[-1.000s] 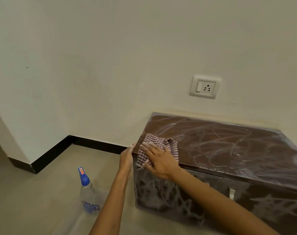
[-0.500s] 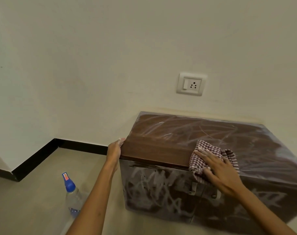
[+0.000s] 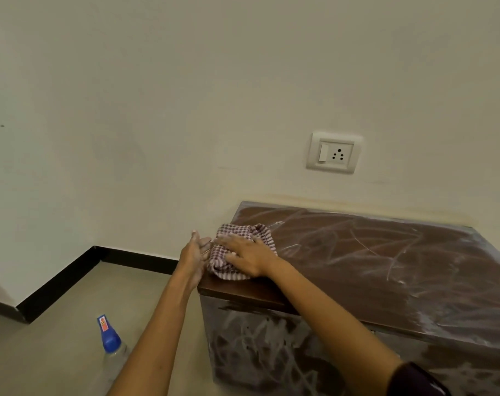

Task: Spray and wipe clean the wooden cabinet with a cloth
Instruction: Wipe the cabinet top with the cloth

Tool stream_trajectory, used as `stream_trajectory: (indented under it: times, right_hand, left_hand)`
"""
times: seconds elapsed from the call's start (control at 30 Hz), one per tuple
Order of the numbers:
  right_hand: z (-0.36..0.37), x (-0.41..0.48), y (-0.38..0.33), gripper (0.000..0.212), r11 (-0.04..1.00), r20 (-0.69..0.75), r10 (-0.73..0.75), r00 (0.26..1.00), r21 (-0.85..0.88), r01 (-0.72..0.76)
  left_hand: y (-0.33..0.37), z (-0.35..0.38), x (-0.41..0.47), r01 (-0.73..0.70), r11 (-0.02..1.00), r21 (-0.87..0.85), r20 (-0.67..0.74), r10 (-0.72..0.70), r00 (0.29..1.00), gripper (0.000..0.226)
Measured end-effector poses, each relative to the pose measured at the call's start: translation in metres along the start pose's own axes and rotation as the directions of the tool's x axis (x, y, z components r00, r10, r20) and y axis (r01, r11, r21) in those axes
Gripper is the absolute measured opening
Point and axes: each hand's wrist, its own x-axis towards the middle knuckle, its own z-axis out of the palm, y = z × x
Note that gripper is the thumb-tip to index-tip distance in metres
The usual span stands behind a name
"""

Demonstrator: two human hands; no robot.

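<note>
Checked cloth (image 3: 237, 252): on wooden cabinet (image 3: 386, 270) top, left end, pressed flat under right hand (image 3: 250, 254). Left hand (image 3: 194, 252) open beside the edge. Advice: overlap strokes, firm pressure, clear remaining white smears.

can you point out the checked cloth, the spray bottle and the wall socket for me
checked cloth (image 3: 237, 234): head view, on the bunched upper fold beyond the fingers
spray bottle (image 3: 111, 341): head view, on its blue cap
wall socket (image 3: 334, 152): head view, on the middle of the white plate
</note>
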Motion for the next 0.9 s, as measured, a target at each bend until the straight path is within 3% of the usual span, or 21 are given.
stream_trajectory:
  times: [0.1, 0.27, 0.33, 0.43, 0.53, 0.63, 0.77, 0.83, 0.9]
  right_hand:
    - [-0.006, 0.011, 0.002, 0.052, 0.992, -0.009, 0.112, 0.994, -0.049, -0.113]
    - [0.020, -0.032, 0.000, 0.061, 0.964, -0.023, -0.265, 0.964, 0.024, 0.265]
    - [0.014, -0.026, 0.013, 0.060, 0.953, 0.000, -0.301, 0.954, 0.037, 0.301]
    - [-0.004, 0.011, 0.030, 0.054, 0.994, -0.010, -0.105, 0.994, -0.008, 0.105]
    - [-0.012, 0.046, 0.039, 0.050, 0.993, -0.059, 0.120, 0.991, -0.013, -0.121]
    - [-0.003, 0.050, 0.035, 0.051, 0.990, -0.077, 0.138, 0.987, -0.009, -0.139]
    - [0.004, 0.031, 0.048, 0.059, 1.000, -0.077, -0.024, 0.997, -0.001, 0.024]
    - [-0.005, 0.036, 0.063, 0.054, 0.999, -0.088, 0.052, 0.995, -0.008, -0.053]
    - [-0.012, 0.048, 0.071, 0.053, 0.970, -0.131, 0.240, 0.962, 0.006, -0.241]
  left_hand:
    - [0.003, 0.006, 0.003, -0.025, 0.999, 0.025, 0.012, 0.025, 1.000, 0.062]
    - [0.000, 0.002, 0.004, 0.022, 0.997, -0.072, 0.020, -0.021, 1.000, 0.072]
    - [-0.003, 0.005, 0.006, 0.013, 0.998, -0.060, 0.000, -0.013, 1.000, 0.071]
    - [-0.005, 0.009, 0.009, -0.016, 1.000, -0.009, -0.036, 0.016, 0.999, 0.070]
    - [-0.006, 0.013, 0.012, -0.045, 0.997, 0.064, -0.045, 0.048, 0.998, 0.070]
    - [-0.004, 0.017, 0.015, -0.077, 0.992, 0.101, -0.035, 0.081, 0.996, 0.069]
    - [-0.005, 0.022, 0.019, -0.120, 0.969, 0.217, -0.033, 0.130, 0.991, 0.068]
    - [-0.009, 0.024, 0.019, -0.146, 0.948, 0.282, -0.027, 0.160, 0.987, 0.066]
    - [-0.012, 0.024, 0.018, -0.165, 0.932, 0.323, -0.033, 0.185, 0.982, 0.063]
